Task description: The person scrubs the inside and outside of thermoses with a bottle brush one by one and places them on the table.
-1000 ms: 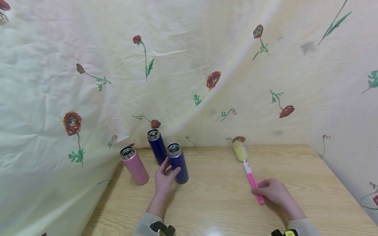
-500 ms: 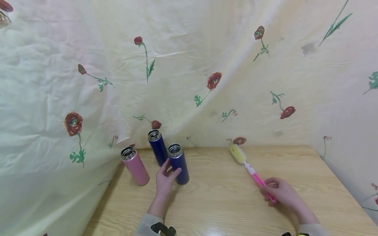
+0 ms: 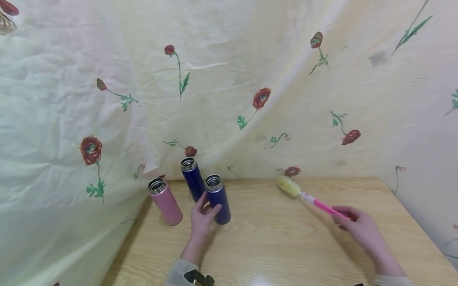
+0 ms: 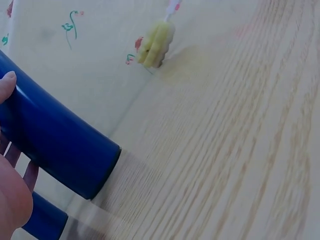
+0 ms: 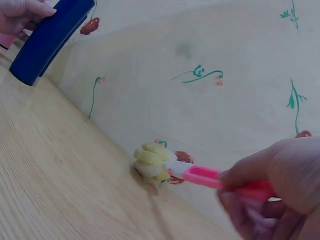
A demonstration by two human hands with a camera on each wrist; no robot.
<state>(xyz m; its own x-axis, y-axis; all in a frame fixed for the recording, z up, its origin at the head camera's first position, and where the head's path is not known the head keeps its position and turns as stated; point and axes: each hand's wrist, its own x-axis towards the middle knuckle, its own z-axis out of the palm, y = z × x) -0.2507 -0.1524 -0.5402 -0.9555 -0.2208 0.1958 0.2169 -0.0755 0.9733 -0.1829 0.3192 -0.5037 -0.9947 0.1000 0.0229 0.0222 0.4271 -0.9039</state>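
On grained wood, left hand (image 3: 201, 217) clasping smooth blue cylinder flask (image 3: 218, 200), right hand (image 3: 359, 227) pinching pink-handled sponge brush (image 3: 307, 198).

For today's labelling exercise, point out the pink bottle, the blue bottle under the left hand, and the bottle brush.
pink bottle (image 3: 166, 205), head view, on the middle of its body.
blue bottle (image 3: 219, 203), head view, on its side wall right of the thumb.
bottle brush (image 3: 288, 186), head view, on its yellow sponge head.
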